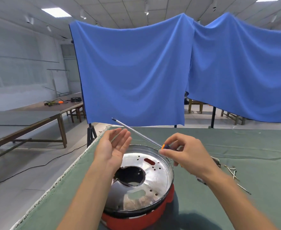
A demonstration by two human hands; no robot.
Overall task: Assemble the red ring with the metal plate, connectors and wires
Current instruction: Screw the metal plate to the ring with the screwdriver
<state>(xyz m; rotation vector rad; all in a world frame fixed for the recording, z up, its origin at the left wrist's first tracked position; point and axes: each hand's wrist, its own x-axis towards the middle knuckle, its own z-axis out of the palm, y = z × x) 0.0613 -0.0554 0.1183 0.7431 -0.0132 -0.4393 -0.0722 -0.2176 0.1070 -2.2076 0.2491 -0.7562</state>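
red ring (141,218): sitting on the green worktop (236,205) right in front of the person, near its left edge. Only the lower front curve of it shows, the rest is under the plate.

metal plate (153,178): shiny dished disc, already dropped into the ring. Big dark centre hole, a couple of slots and a scatter of small screw holes. Red shows through the upper slot.

right hand (188,155): fingers clamped on the orange and dark handle of a long screwdriver (137,131), held up over the far rim of the plate. The shaft points away up and left, the tip in the air and nowhere near a hole.

left hand (115,146): palm up, fingers apart and loose, hovering over the left side of the plate. There's maybe a tiny dark speck near the fingertips, could be a screw, but I honestly can't tell.

wires and connectors (231,170): small thin bits lying on the worktop off to the right, well apart from the ring. Not fitted yet from the look of it.

step in hand: my read is that it's the screw-down stage, plate to ring, with the driver picked up and ready.

next move: probably needs a screw seated in one of the small holes, then the driver swung round so the tip comes down straight into it. With a shaft that long, steadying it near the tip with the free hand would help.
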